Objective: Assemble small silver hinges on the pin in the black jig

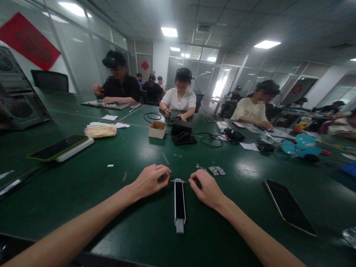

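Observation:
A long narrow metal piece (180,202) with a black middle and pale edges lies lengthwise on the green table in front of me. Across its far end runs a thin threaded-looking rod (179,181) that sticks out on both sides. My left hand (151,180) has its thumb and fingertips pinched at the rod's left end. At the right end, my right hand (207,189) is curled with thumb and finger drawn together. Whatever tiny piece may sit between the fingertips is too small to tell. Just beyond my right hand are several small nut-like rings (200,167) and some flat metal plates (217,170).
A phone (289,207) lies at the right, another green-edged phone (59,147) at the left. Farther off stand a small open box (157,130), a black stand (182,131), cables and a blue fan-like part (300,145). Co-workers sit across the table.

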`<state>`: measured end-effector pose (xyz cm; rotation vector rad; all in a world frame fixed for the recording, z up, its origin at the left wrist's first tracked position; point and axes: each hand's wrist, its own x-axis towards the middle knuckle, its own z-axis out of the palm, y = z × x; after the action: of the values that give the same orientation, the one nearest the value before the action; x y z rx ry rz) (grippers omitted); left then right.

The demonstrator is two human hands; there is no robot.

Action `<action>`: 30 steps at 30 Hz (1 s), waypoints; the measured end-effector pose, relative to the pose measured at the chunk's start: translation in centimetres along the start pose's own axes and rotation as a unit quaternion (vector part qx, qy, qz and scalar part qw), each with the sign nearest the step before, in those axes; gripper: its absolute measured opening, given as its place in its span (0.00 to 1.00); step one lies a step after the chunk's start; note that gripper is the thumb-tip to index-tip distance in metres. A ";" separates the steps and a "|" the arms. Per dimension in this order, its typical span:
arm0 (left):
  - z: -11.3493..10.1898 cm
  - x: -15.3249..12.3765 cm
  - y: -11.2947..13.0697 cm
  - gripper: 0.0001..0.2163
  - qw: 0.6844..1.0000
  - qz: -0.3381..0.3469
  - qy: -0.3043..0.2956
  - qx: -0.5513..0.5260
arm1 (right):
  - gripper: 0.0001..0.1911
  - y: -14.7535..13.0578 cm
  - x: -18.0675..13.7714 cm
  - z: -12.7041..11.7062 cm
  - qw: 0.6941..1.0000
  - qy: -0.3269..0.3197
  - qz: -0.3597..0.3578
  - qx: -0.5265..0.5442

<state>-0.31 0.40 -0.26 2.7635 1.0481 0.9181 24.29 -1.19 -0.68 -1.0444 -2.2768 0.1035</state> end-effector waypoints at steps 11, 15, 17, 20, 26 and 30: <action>-0.3 0.1 0.2 0.03 0.993 -0.049 -0.104 0.010 | 0.03 -0.4 0.1 0.3 0.994 -0.060 0.086 0.027; -0.5 0.2 0.4 0.03 0.993 -0.041 -0.110 -0.002 | 0.03 -0.5 0.1 0.1 0.992 -0.082 0.088 0.030; -0.6 0.3 0.5 0.02 0.992 -0.040 -0.116 -0.004 | 0.03 -0.7 0.2 0.0 0.991 -0.089 0.091 0.032; -0.7 0.3 0.5 0.05 0.991 -0.050 -0.127 -0.007 | 0.03 -0.8 0.2 -0.1 0.991 -0.092 0.091 0.032; -0.4 0.2 0.1 0.07 0.991 -0.049 -0.120 -0.021 | 0.03 -0.6 0.1 0.0 0.995 -0.076 0.061 0.022; -0.2 0.1 0.1 0.06 0.992 -0.047 -0.113 -0.027 | 0.05 -0.9 0.2 -0.5 1.000 -0.002 0.004 -0.019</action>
<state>-0.33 0.38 0.00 2.6694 1.0860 0.5953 23.91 -1.78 0.09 -1.0745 -2.2865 0.0670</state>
